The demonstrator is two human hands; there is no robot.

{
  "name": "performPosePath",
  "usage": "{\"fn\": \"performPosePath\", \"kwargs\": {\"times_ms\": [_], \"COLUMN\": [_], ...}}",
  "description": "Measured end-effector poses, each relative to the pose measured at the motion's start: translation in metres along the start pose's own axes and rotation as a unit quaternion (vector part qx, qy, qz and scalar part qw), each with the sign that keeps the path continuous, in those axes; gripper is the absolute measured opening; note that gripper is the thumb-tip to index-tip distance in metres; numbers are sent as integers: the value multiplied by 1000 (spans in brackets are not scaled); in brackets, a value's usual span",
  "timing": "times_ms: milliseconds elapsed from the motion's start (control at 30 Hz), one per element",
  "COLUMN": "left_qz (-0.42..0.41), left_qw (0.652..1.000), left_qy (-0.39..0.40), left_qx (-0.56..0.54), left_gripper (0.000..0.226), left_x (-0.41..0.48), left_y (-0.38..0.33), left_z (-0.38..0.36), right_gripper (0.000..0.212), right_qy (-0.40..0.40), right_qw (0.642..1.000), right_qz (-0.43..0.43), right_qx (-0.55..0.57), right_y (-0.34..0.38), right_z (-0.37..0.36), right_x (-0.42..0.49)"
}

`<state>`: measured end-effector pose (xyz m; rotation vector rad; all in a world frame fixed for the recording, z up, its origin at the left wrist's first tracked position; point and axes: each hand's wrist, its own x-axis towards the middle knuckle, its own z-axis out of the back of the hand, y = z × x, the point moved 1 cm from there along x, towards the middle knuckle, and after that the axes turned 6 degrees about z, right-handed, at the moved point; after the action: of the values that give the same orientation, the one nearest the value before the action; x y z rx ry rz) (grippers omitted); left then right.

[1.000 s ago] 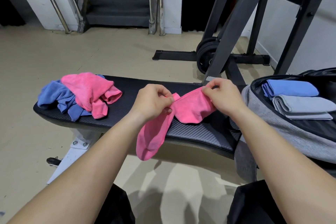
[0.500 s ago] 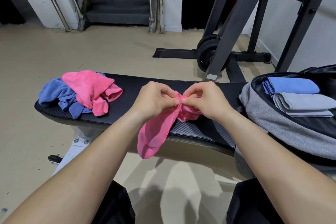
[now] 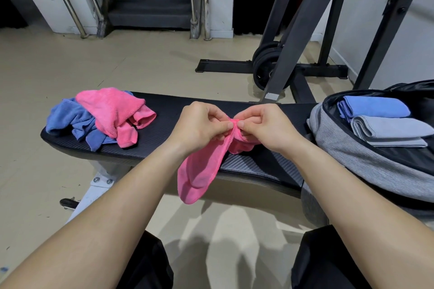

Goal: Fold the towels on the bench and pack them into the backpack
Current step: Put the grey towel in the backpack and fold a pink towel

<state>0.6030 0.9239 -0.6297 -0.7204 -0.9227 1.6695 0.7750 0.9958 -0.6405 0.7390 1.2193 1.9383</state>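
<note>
Tabletop (image 3: 178,110): black ribbed pad, running from 9 to 3 o'clock, on a white frame (image 3: 94,190).
At 9 o'clock: crumpled pink towel (image 3: 112,110) lying over a crumpled blue towel (image 3: 68,119), both on the pad.
At centre: hanging pink towel (image 3: 199,171), draped over the 6 o'clock edge.
At 3 o'clock: grey backpack (image 3: 366,162), open, covering that end.
Floor (image 3: 35,171): beige, under the frame.

The pink towel (image 3: 199,171) is fuzzy matt cloth, the bench (image 3: 164,124) ribbed black padding, the backpack (image 3: 366,162) grey woven fabric.
</note>
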Motion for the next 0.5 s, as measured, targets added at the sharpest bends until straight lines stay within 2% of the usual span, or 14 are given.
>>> {"fn": "performPosePath", "kwargs": {"times_ms": [500], "left_qz": [-2], "left_qw": [998], "left_qy": [-48], "left_qx": [36], "left_gripper": [23], "left_x": [4], "left_y": [9], "left_z": [-5], "right_gripper": [8], "right_qy": [28], "right_qw": [998], "right_qz": [16], "right_qx": [59], "right_y": [2], "right_z": [0], "right_x": [-4]}}
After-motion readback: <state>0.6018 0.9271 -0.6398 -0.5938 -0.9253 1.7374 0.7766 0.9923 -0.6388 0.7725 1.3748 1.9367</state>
